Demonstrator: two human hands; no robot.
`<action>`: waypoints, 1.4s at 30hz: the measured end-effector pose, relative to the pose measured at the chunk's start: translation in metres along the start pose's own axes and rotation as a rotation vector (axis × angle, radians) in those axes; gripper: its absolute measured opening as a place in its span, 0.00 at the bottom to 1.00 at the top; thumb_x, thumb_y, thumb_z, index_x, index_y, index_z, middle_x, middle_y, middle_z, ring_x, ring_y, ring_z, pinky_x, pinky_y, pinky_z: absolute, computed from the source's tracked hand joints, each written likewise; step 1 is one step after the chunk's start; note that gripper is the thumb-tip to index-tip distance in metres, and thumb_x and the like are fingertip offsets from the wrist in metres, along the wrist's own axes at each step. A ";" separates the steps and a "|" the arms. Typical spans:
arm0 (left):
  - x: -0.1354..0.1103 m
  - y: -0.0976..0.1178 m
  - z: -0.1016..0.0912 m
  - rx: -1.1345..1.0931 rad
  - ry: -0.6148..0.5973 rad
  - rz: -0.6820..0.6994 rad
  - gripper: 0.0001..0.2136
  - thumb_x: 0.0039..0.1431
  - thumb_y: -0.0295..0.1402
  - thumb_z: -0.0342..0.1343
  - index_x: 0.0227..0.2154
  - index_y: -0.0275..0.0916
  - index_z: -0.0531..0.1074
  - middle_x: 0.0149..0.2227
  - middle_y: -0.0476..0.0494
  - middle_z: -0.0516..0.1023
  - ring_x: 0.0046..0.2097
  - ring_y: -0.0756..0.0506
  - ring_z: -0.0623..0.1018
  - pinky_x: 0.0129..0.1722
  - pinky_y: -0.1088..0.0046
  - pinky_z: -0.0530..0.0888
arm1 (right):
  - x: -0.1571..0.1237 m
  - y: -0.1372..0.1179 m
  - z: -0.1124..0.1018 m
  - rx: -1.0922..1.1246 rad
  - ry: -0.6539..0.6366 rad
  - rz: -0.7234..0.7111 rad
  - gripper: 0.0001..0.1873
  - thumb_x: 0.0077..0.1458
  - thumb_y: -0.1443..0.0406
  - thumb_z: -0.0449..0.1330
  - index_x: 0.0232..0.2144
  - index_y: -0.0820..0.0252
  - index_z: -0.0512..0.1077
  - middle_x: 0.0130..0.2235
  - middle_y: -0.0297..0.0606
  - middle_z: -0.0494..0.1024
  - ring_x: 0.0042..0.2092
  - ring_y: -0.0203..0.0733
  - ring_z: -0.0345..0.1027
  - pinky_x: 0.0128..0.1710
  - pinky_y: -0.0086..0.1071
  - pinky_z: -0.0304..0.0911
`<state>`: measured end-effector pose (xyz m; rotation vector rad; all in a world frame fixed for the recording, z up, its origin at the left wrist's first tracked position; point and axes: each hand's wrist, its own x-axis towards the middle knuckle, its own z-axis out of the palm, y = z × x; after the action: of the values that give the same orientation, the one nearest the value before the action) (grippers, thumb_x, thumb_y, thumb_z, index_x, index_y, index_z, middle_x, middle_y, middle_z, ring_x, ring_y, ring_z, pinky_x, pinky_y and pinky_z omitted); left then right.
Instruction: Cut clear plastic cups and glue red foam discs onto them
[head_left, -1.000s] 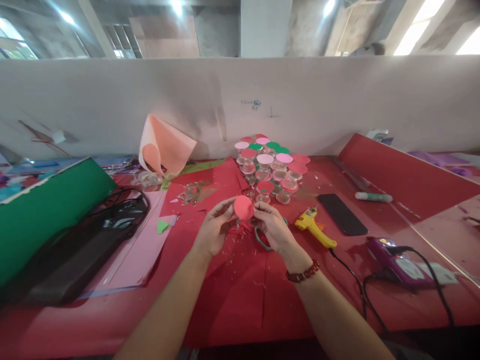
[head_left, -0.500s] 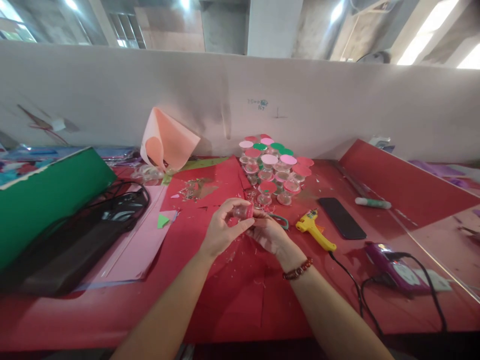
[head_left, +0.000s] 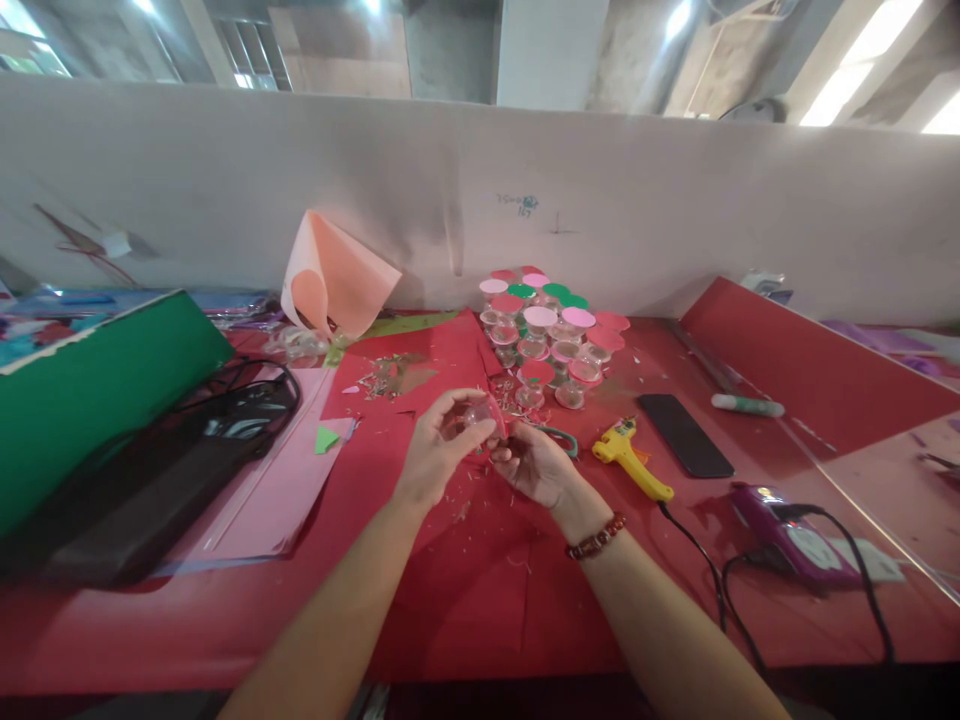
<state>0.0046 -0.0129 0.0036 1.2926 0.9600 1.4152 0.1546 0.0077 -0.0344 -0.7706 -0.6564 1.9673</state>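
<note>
My left hand (head_left: 431, 455) is closed around a small clear plastic cup (head_left: 474, 412), tipped on its side above the table. A red paper disc (head_left: 497, 411) covers the cup's right end. Fingers of my right hand (head_left: 541, 470) pinch at the edge of that disc; their tips are partly hidden. Behind my hands stands a cluster of clear cups (head_left: 531, 398) stacked in hourglass shapes, topped with pink, red and green discs (head_left: 540, 317). Teal-handled scissors (head_left: 564, 440) lie partly hidden just past my right hand.
A yellow glue gun (head_left: 630, 462) and a black phone (head_left: 686, 436) lie to the right, near a purple power strip (head_left: 799, 540) with cords. Left are a black bag (head_left: 150, 480), pink sheets (head_left: 262, 500) and a green board (head_left: 105, 400). Paper scraps (head_left: 390, 378) litter the red sheets.
The cup and its red disc have turned, so more of the disc's face shows. My right fingers have shifted slightly lower along its edge.
</note>
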 end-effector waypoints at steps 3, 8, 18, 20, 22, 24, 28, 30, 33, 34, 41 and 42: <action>0.003 -0.003 -0.003 -0.110 0.066 -0.050 0.14 0.47 0.33 0.65 0.39 0.43 0.75 0.37 0.47 0.75 0.37 0.49 0.73 0.38 0.75 0.70 | 0.000 -0.004 -0.001 0.137 0.012 0.162 0.08 0.55 0.66 0.59 0.25 0.64 0.68 0.23 0.35 0.71 0.18 0.25 0.57 0.13 0.14 0.54; 0.007 -0.007 -0.006 -0.234 -0.003 -0.240 0.10 0.47 0.34 0.64 0.34 0.41 0.76 0.32 0.51 0.72 0.31 0.52 0.72 0.31 0.77 0.69 | -0.001 -0.007 -0.001 0.230 0.057 0.245 0.12 0.60 0.64 0.56 0.26 0.64 0.66 0.23 0.33 0.69 0.18 0.23 0.56 0.13 0.11 0.53; 0.010 -0.009 -0.006 -0.320 -0.043 -0.442 0.09 0.48 0.37 0.62 0.29 0.39 0.71 0.29 0.49 0.74 0.31 0.50 0.75 0.31 0.74 0.73 | -0.001 -0.013 0.001 0.138 0.092 0.158 0.12 0.57 0.68 0.57 0.22 0.62 0.61 0.21 0.30 0.67 0.16 0.22 0.53 0.12 0.11 0.51; 0.011 -0.008 -0.006 -0.331 -0.031 -0.449 0.08 0.48 0.37 0.61 0.28 0.39 0.71 0.29 0.49 0.74 0.31 0.49 0.75 0.30 0.75 0.73 | -0.001 -0.013 0.002 0.104 0.113 0.133 0.11 0.55 0.69 0.58 0.22 0.62 0.62 0.21 0.31 0.67 0.16 0.22 0.53 0.12 0.12 0.50; 0.011 -0.007 -0.006 -0.349 -0.031 -0.469 0.07 0.47 0.36 0.60 0.28 0.39 0.71 0.28 0.49 0.75 0.29 0.49 0.75 0.31 0.73 0.73 | -0.001 -0.012 0.003 0.077 0.137 0.104 0.10 0.53 0.70 0.58 0.22 0.62 0.63 0.21 0.31 0.68 0.16 0.22 0.53 0.11 0.13 0.50; 0.010 -0.007 -0.006 -0.359 -0.044 -0.480 0.07 0.47 0.36 0.59 0.28 0.39 0.72 0.28 0.47 0.75 0.29 0.48 0.75 0.33 0.70 0.74 | -0.002 -0.010 0.004 0.041 0.167 0.060 0.09 0.50 0.70 0.60 0.22 0.62 0.64 0.20 0.31 0.69 0.16 0.23 0.55 0.11 0.15 0.49; 0.007 -0.010 -0.003 -0.187 -0.087 -0.392 0.10 0.48 0.39 0.62 0.31 0.39 0.74 0.34 0.45 0.77 0.36 0.46 0.76 0.38 0.69 0.73 | -0.006 -0.007 0.007 -0.118 0.220 -0.106 0.08 0.45 0.69 0.63 0.21 0.62 0.67 0.18 0.30 0.70 0.17 0.26 0.59 0.14 0.18 0.50; 0.005 -0.014 -0.002 -0.038 -0.089 -0.293 0.11 0.45 0.38 0.66 0.31 0.40 0.74 0.36 0.45 0.77 0.39 0.45 0.75 0.41 0.69 0.72 | -0.009 -0.007 0.010 -0.302 0.209 -0.225 0.08 0.44 0.66 0.64 0.20 0.62 0.68 0.17 0.28 0.69 0.18 0.28 0.60 0.16 0.21 0.51; 0.004 -0.017 -0.001 0.025 -0.049 -0.206 0.10 0.44 0.35 0.67 0.28 0.40 0.73 0.36 0.47 0.76 0.39 0.47 0.74 0.42 0.71 0.70 | -0.011 -0.006 0.014 -0.472 0.134 -0.301 0.11 0.45 0.60 0.64 0.22 0.62 0.70 0.17 0.28 0.69 0.19 0.29 0.60 0.20 0.24 0.54; 0.005 -0.017 -0.001 -0.002 -0.045 -0.215 0.09 0.45 0.35 0.66 0.27 0.40 0.73 0.34 0.48 0.76 0.37 0.48 0.74 0.41 0.72 0.70 | -0.012 -0.007 0.014 -0.486 0.109 -0.307 0.13 0.45 0.58 0.64 0.22 0.62 0.70 0.18 0.28 0.69 0.19 0.30 0.60 0.20 0.24 0.54; 0.008 -0.012 -0.002 -0.142 -0.043 -0.266 0.07 0.46 0.34 0.65 0.25 0.38 0.74 0.25 0.50 0.73 0.28 0.52 0.70 0.32 0.76 0.67 | -0.014 -0.012 0.014 -0.521 0.013 -0.353 0.18 0.47 0.51 0.64 0.24 0.60 0.70 0.21 0.30 0.70 0.23 0.31 0.62 0.25 0.27 0.57; 0.008 -0.012 -0.002 -0.134 -0.039 -0.248 0.07 0.46 0.34 0.65 0.25 0.38 0.74 0.26 0.50 0.73 0.29 0.51 0.71 0.33 0.75 0.67 | -0.015 -0.012 0.014 -0.521 0.007 -0.355 0.18 0.47 0.51 0.64 0.24 0.60 0.70 0.22 0.30 0.71 0.23 0.32 0.63 0.25 0.27 0.57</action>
<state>0.0046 -0.0024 -0.0066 1.0599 0.9476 1.2354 0.1568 -0.0017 -0.0128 -0.8938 -1.2381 1.4807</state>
